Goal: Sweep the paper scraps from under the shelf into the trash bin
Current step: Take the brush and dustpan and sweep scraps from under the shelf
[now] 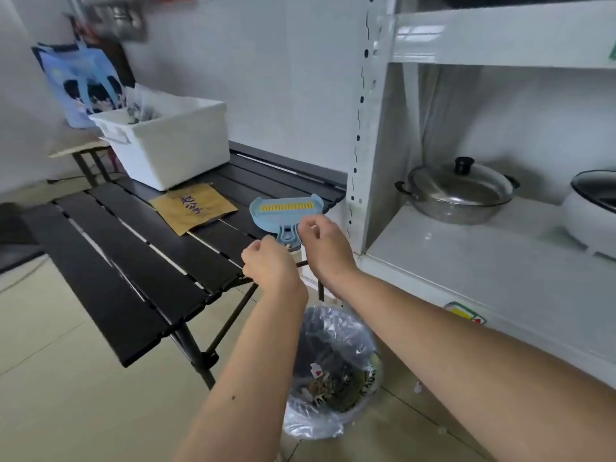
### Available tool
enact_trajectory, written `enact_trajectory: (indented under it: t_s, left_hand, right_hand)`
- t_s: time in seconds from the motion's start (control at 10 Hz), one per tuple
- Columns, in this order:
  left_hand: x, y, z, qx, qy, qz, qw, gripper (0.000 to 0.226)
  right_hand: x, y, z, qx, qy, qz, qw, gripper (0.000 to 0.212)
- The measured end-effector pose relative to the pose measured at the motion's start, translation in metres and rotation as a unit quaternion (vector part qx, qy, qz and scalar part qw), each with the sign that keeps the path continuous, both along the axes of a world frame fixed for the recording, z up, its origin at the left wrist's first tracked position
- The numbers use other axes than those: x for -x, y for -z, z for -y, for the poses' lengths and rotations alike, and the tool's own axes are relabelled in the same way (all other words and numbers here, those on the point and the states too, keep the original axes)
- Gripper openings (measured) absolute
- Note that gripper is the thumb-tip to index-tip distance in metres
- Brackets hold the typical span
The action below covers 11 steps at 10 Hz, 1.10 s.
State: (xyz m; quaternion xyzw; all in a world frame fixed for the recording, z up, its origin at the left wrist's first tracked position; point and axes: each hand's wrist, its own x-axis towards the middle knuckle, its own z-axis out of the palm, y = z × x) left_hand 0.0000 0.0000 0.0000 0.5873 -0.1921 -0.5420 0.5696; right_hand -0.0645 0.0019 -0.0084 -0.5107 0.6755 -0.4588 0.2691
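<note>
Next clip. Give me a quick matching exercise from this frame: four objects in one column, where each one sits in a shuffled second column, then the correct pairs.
Objects
1. blue dustpan
2. steel pot with lid
3. trash bin
4. white plastic tub

Places
A. on the floor, below the two forearms
B. on the white shelf board at the right
C. at the far end of the black slatted table
D. at the near right corner of the black slatted table, by the two hands

Pairs: 1-D, 2-B, 3-A, 4-C
</note>
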Motion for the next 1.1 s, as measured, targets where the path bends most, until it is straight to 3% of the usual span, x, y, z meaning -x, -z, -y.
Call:
enact_trajectory:
  t_s: [0.1,0.2,0.4,0.5,0.6,0.8,1.0,1.1]
  left_hand:
    - [-0.003,0.004,0.009,-0.004,0.041,-0.083,0.996,0.019]
    - [-0.004,0.003,0.013,-0.028,0.057,-0.138,0.988,0.028]
    - [-0.002,0.006,0.019,-0.037,0.056,-0.170,0.983,0.026]
    - [-0.003,0.012,0.024,-0.014,0.081,-0.162,0.983,0.030]
    - [-0.005,0.012,0.022,-0.016,0.080,-0.161,0.983,0.031]
    - [-0.009,0.013,0.023,-0.014,0.064,-0.194,0.979,0.031]
    - [-0.005,0.009,0.017,-0.025,0.032,-0.207,0.977,0.033]
    - [-0.006,0.007,0.016,-0.016,0.034,-0.216,0.976,0.033]
  right_hand:
    - [-0.003,-0.001,0.016,-0.005,-0.019,-0.111,0.994,0.033]
    - [-0.003,-0.003,0.028,-0.046,-0.072,-0.183,0.979,0.039]
    - [-0.003,-0.010,0.041,-0.144,-0.156,-0.309,0.927,0.039]
    - [0.000,-0.020,0.041,-0.163,-0.201,-0.302,0.918,0.040]
    - [0.002,-0.028,0.042,-0.167,-0.223,-0.350,0.894,0.028]
    - [-0.003,-0.024,0.045,-0.130,-0.171,-0.460,0.862,0.024]
    - [-0.017,-0.032,0.027,-0.027,-0.156,-0.604,0.781,0.025]
    - [-0.014,-0.032,0.027,-0.012,-0.156,-0.626,0.764,0.025]
